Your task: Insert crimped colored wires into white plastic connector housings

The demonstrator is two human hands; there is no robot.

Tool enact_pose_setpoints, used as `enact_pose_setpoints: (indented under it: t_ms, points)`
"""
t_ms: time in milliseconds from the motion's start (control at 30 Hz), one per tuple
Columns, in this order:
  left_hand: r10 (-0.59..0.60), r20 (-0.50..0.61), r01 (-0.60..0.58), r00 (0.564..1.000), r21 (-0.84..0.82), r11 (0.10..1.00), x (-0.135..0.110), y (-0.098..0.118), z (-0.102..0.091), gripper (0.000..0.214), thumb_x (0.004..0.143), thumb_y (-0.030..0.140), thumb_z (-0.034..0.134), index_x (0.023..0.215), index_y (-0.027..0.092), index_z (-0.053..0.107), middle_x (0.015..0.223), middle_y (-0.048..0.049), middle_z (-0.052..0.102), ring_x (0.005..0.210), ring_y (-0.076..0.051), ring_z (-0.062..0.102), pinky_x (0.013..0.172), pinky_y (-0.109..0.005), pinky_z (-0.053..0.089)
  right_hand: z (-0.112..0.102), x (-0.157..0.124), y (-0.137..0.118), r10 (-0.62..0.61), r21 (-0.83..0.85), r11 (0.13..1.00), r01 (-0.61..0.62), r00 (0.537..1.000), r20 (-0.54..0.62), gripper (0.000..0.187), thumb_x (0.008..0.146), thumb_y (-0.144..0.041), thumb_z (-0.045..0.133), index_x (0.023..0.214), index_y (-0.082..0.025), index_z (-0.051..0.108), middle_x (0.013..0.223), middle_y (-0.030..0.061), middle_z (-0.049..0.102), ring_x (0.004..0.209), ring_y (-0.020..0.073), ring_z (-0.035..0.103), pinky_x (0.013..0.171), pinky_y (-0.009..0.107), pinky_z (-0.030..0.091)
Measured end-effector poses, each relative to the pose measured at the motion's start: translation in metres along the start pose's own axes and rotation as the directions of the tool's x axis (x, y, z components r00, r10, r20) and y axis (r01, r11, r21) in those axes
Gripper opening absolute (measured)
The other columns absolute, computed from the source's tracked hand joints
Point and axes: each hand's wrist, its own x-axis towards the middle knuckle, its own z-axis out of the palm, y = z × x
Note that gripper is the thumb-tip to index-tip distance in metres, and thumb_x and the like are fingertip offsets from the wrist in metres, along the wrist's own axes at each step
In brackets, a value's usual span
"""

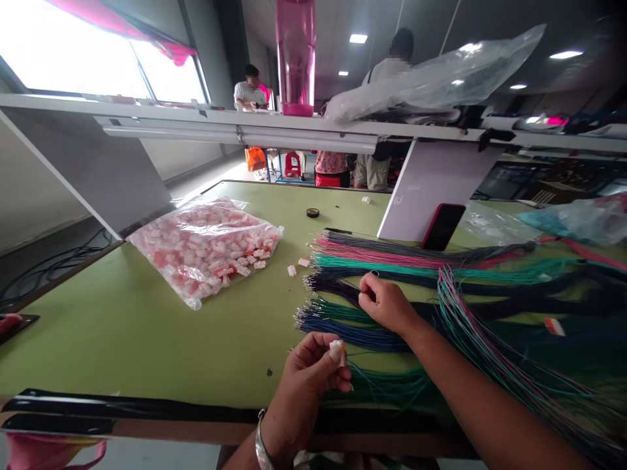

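Note:
Between the thumb and fingers of my left hand (313, 369) is a small white and orange connector housing (337, 351). Thin wires trail just right of that hand, and I cannot tell whether they join the housing. My right hand (386, 301) is closed in a pinch above the black wires (330, 287); a thin dark strand seems to run to its fingertips. Around it lie bundles of grey wires (353, 241), pink wires (357, 254), teal wires (343, 262), green wires (337, 311) and blue wires (347, 331), metal-tipped ends facing left.
A clear bag of connector housings (206, 245) lies left, with two loose housings (298, 267) beside it. Behind are a tape roll (312, 213) and a phone (443, 226) leaning on the shelf's panel (421, 189). A mixed wire bundle (470, 320) crosses the right. People stand beyond the shelf.

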Motion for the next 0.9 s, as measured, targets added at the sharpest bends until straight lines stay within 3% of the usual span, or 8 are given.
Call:
enact_pose_setpoints:
  t_ms: [233, 400, 533, 633, 833, 900]
  points:
    - [-0.035, 0.043, 0.038, 0.998, -0.075, 0.996, 0.002, -0.004, -0.001, 0.017, 0.081, 0.026, 0.071, 0.089, 0.015, 0.062, 0.075, -0.0011, 0.058, 0.063, -0.011, 0.058, 0.058, -0.024, 0.051, -0.016, -0.011, -0.028, -0.086, 0.424, 0.902, 0.085, 0.996, -0.017, 0.019, 0.095, -0.034, 0.046, 0.095, -0.02, 0.058, 0.074, -0.0014, 0.058, 0.061, 0.0114, 0.056, 0.057, 0.022, 0.047]
    - [-0.082, 0.057, 0.088, 0.995, -0.121, 0.989, 0.002, -0.006, -0.003, 0.017, 0.08, 0.024, 0.073, 0.09, 0.014, 0.063, 0.074, -0.0014, 0.059, 0.063, -0.011, 0.058, 0.056, -0.023, 0.05, -0.033, -0.03, -0.037, -0.023, 0.755, 0.653, 0.053, 0.998, -0.05, 0.009, 0.09, -0.029, 0.061, 0.089, -0.02, 0.065, 0.069, -0.0024, 0.057, 0.059, 0.0106, 0.055, 0.055, 0.023, 0.045]
    - [-0.092, 0.062, 0.099, 0.994, -0.114, 0.989, 0.002, -0.007, -0.002, 0.015, 0.081, 0.023, 0.071, 0.091, 0.015, 0.063, 0.074, -0.001, 0.058, 0.063, -0.01, 0.057, 0.057, -0.023, 0.051, -0.047, -0.033, -0.023, 0.119, 0.823, 0.558, 0.107, 0.971, -0.207, 0.007, 0.089, -0.028, 0.064, 0.088, -0.021, 0.066, 0.069, -0.0021, 0.059, 0.059, 0.0105, 0.054, 0.058, 0.025, 0.045]
    - [-0.099, 0.063, 0.105, 0.993, -0.112, 0.988, 0.002, -0.008, -0.002, 0.014, 0.082, 0.023, 0.07, 0.092, 0.014, 0.063, 0.075, -0.0012, 0.059, 0.063, -0.01, 0.057, 0.057, -0.022, 0.05, -0.054, -0.027, -0.014, 0.172, 0.832, 0.536, 0.147, 0.945, -0.277, 0.01, 0.087, -0.031, 0.065, 0.088, -0.021, 0.066, 0.069, -0.0014, 0.059, 0.06, 0.0118, 0.053, 0.058, 0.027, 0.045]
    - [-0.109, 0.066, 0.116, 0.992, -0.105, 0.988, 0.003, -0.009, -0.003, 0.014, 0.083, 0.022, 0.069, 0.093, 0.014, 0.063, 0.073, -0.0012, 0.059, 0.063, -0.01, 0.057, 0.056, -0.022, 0.05, -0.061, -0.019, -0.017, 0.199, 0.83, 0.522, 0.199, 0.917, -0.345, 0.009, 0.087, -0.031, 0.064, 0.085, -0.023, 0.063, 0.069, -0.0022, 0.056, 0.057, 0.0118, 0.051, 0.056, 0.026, 0.044]
    - [-0.11, 0.069, 0.117, 0.991, -0.107, 0.987, 0.004, -0.009, -0.003, 0.014, 0.083, 0.022, 0.069, 0.093, 0.015, 0.063, 0.073, -0.0012, 0.059, 0.063, -0.01, 0.057, 0.056, -0.022, 0.05, -0.064, -0.023, -0.021, 0.166, 0.802, 0.552, 0.227, 0.913, -0.373, 0.005, 0.088, -0.029, 0.063, 0.087, -0.024, 0.064, 0.071, -0.0015, 0.058, 0.059, 0.0124, 0.052, 0.056, 0.027, 0.044]
